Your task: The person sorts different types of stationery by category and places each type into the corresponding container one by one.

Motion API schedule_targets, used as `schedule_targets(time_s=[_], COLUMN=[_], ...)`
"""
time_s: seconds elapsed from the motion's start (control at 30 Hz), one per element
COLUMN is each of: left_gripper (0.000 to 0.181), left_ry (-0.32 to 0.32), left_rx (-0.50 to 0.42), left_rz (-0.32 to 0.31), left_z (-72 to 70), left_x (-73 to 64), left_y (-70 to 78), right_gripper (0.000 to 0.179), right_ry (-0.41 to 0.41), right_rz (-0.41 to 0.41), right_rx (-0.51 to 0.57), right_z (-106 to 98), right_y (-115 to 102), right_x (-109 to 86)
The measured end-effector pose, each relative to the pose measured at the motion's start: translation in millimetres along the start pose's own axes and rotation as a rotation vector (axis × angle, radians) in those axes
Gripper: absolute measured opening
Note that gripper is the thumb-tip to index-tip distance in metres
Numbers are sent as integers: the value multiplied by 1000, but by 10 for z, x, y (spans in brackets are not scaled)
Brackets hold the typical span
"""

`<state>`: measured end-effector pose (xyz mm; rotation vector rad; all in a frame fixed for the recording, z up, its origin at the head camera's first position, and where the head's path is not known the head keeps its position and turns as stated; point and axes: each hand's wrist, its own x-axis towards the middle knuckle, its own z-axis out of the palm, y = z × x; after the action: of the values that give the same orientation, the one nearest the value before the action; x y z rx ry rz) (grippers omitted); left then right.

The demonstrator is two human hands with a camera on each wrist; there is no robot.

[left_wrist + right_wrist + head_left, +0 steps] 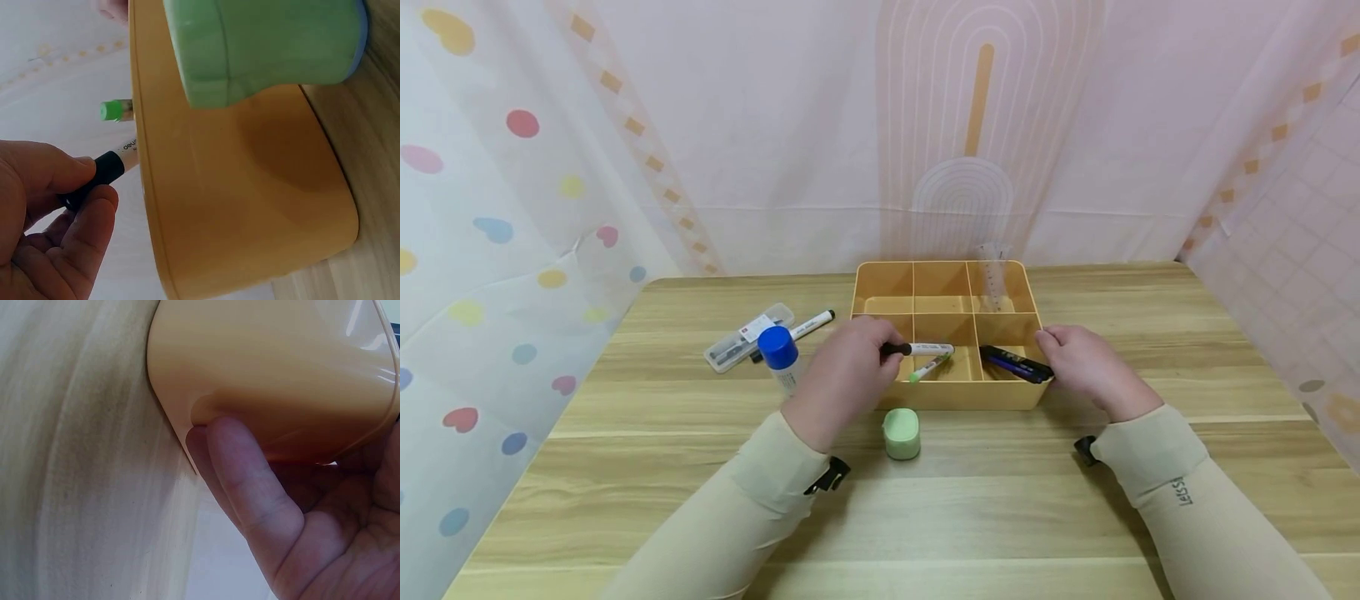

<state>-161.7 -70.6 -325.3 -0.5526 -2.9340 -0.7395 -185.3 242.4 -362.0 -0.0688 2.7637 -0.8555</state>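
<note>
My left hand (850, 375) pinches a whiteboard marker (931, 348) by its black cap between thumb and fingers. The marker's white barrel points right, over the front middle compartment of a yellow-orange organizer box (955, 396). Beneath it, a green-tipped marker (929, 368) leans in that compartment; its green end (112, 110) shows above the rim in the left wrist view. My right hand (1093, 371) holds the box's right side, fingers (244, 469) against the outer wall and thumb near the rim. Several dark pens (1017, 364) lean in the front right compartment beside that hand.
A clear ruler (993, 279) stands in the back right compartment. In front of the box is a light-green rounded block (902, 433). On the left are a blue-capped bottle (779, 350), a clear pen case (748, 337) and another white marker (814, 323). Curtains hang behind the wooden table (985, 517).
</note>
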Motion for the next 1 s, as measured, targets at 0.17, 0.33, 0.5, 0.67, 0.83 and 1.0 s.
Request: schedule_targets(time_s=[0.17,0.33,0.5,0.67,0.83,1.0], left_gripper=[9,7,7,7,9,10], left_ry=[-11,-22,-26,-27,-44,-66], left_rx=[12,20,29,22,8,-6], left_rz=[3,8,22,24,22,15], left_z=[45,83,119,139,143,145], left_x=[5,14,19,18,21,33], left_y=[34,51,53,57,71,84], right_gripper=[46,45,43,43,43,42], right_ry=[12,26,27,29,32,33], right_rz=[-15,-21,-12,-19,-24,-21], right_rx=[-17,-28,-14,-4,-1,2], right_z=[-8,1,11,14,20,22], right_y=[2,0,1,-7,-4,-3], right_x=[-1,-8,-12,-11,-12,-8])
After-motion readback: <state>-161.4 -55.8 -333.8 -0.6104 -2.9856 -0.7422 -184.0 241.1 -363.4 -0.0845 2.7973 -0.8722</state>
